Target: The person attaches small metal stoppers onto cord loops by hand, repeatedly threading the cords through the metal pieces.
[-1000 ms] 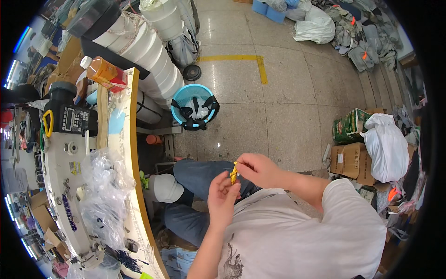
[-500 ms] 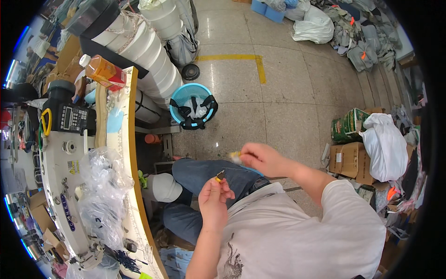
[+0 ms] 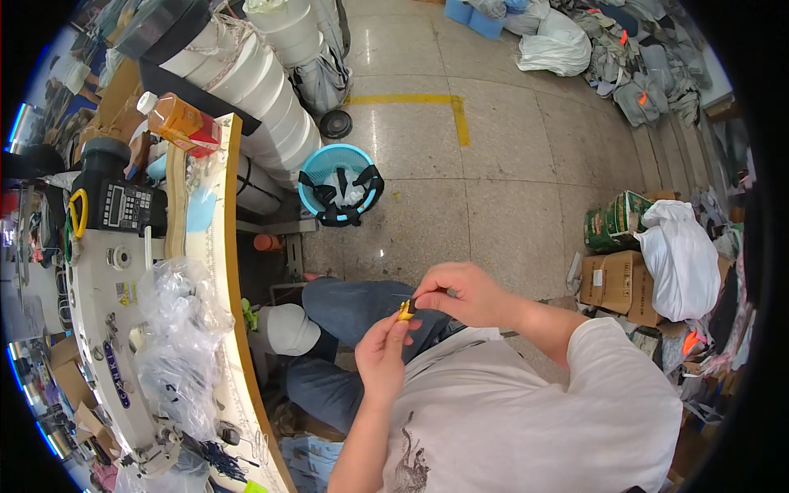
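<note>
My left hand [image 3: 384, 352] pinches a small yellow piece [image 3: 405, 312] upright between thumb and fingertips, above my lap. The piece has a notched or forked top; its exact kind is too small to tell. My right hand [image 3: 460, 293] comes in from the right, thumb and fingers closed together right beside the top of the yellow piece. Something small and dark shows at the right fingertips, but I cannot make out what it is. Below both hands are my blue jeans [image 3: 349, 308].
On the left stands a sewing machine [image 3: 103, 329] on a yellow-edged table [image 3: 233, 329], with clear plastic bags [image 3: 181, 361] and a drink bottle [image 3: 182, 123]. A blue basket [image 3: 311, 200] sits on the floor ahead. A cardboard box [image 3: 612, 279] and white sack [image 3: 680, 259] are at the right.
My right hand has come in toward the left hand, and its fingertips now meet the yellow piece. The blurred yellow and whitish thing at the right fingers no longer shows there.
</note>
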`<state>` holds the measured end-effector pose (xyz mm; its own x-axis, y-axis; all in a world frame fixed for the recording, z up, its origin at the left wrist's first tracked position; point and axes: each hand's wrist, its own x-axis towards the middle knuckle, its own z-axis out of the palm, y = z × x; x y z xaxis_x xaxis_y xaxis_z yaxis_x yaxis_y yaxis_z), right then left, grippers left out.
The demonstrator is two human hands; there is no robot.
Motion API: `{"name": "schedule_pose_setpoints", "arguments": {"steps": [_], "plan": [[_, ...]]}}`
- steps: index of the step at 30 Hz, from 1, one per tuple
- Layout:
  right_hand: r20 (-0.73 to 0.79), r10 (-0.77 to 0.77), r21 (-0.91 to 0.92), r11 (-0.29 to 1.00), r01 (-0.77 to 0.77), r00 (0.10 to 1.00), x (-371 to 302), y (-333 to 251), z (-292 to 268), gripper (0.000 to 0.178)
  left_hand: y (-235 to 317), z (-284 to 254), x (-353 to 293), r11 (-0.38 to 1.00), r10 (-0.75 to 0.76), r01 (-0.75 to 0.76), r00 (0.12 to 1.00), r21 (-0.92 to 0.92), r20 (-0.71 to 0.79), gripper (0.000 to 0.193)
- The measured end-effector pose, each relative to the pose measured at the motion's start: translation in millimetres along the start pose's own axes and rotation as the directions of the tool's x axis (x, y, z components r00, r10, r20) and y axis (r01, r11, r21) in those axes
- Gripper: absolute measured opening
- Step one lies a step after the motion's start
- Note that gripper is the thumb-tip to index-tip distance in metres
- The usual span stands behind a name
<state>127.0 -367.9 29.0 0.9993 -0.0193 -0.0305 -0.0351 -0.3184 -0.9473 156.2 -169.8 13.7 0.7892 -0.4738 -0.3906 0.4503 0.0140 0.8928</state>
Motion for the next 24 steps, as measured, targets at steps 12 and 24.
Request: {"name": "schedule_pose_setpoints", "arguments": {"steps": [12, 24], "plan": [[0.104, 0.469, 0.869, 0.385, -0.309, 0.877, 0, -20, -7, 0.024, -45, -69, 69, 0.901, 0.062, 0.077, 0.951, 0.427, -0.303, 0.043], [0.134, -0.526, 0.959, 0.281, 0.023, 0.84, 15, -114, 24, 0.015, -65, -104, 38, 0.981, -0.104, 0.154, 0.929, 0.116, -0.355, 0.025]]}}
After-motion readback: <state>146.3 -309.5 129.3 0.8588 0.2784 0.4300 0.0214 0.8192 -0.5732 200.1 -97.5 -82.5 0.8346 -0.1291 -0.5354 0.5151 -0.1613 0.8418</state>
